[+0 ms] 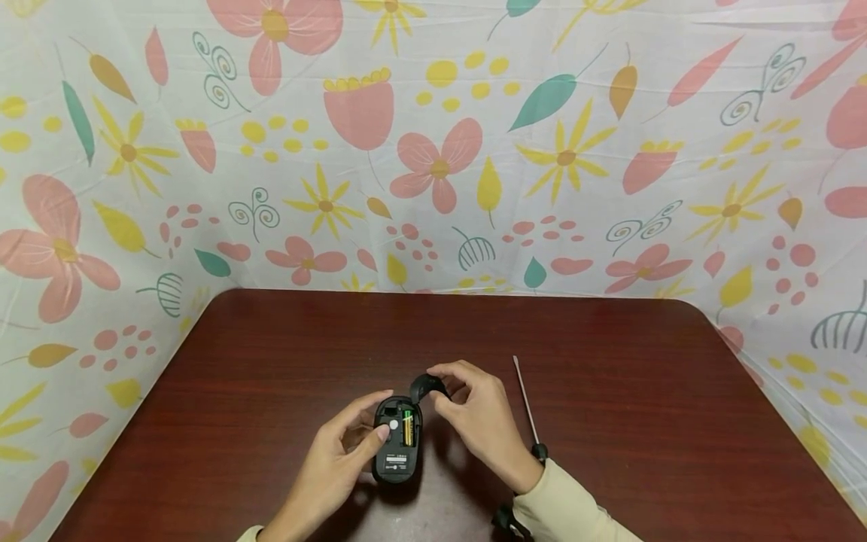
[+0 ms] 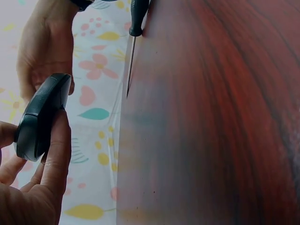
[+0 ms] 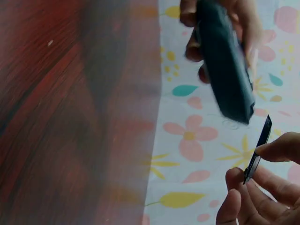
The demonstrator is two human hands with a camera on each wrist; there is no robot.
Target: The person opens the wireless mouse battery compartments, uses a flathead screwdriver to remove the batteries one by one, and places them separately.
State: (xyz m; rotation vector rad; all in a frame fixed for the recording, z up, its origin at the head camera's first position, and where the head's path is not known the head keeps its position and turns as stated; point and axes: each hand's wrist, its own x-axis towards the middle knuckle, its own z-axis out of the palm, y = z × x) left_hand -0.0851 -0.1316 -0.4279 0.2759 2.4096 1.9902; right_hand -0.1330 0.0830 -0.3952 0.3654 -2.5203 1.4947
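Observation:
My left hand (image 1: 332, 459) grips a black computer mouse (image 1: 396, 468) with its underside facing up, the thumb lying on that face. One green and gold battery (image 1: 408, 427) sits in the uncovered battery compartment. At the mouse's far right end, my right hand (image 1: 479, 414) pinches a thin, curved black battery cover (image 1: 424, 385) between thumb and fingers. The right wrist view has the cover (image 3: 258, 151) edge-on, apart from the mouse (image 3: 222, 61). Fingers wrap the mouse (image 2: 44, 117) from both sides in the left wrist view.
A screwdriver (image 1: 526, 399) lies on the dark red-brown table (image 1: 284, 339), right of my right hand, its tip toward the far edge. Its dark handle is partly hidden by my right wrist. A floral cloth (image 1: 433, 113) hangs behind and at both sides.

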